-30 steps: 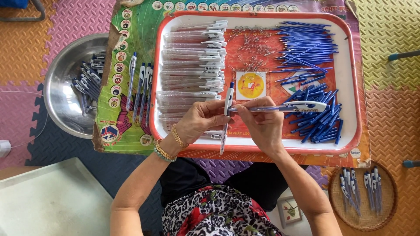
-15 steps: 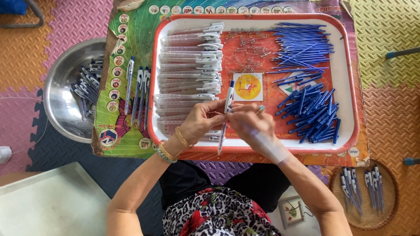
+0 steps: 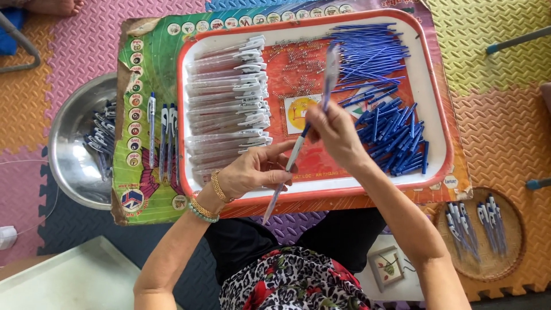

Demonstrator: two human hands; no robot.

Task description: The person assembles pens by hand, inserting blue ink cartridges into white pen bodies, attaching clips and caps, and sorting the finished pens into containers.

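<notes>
1. Your left hand (image 3: 252,172) pinches a pen's (image 3: 285,175) clear barrel, fingers closed on it, at centre frame over the tray's (image 3: 436,115) near rim.
2. Your right hand (image 3: 336,133) grips a blurred pen piece (image 3: 330,72) (pointing up-frame), fingers clamped.

I am seeing open room only in the red middle strip of the tray (image 3: 442,143), where both hands are working. Stacked clear pen barrels (image 3: 229,103) are blocking the left side, blue refills (image 3: 390,132) are crowding the right, and the steel bowl (image 3: 69,155) is flanking the board's left edge.
</notes>
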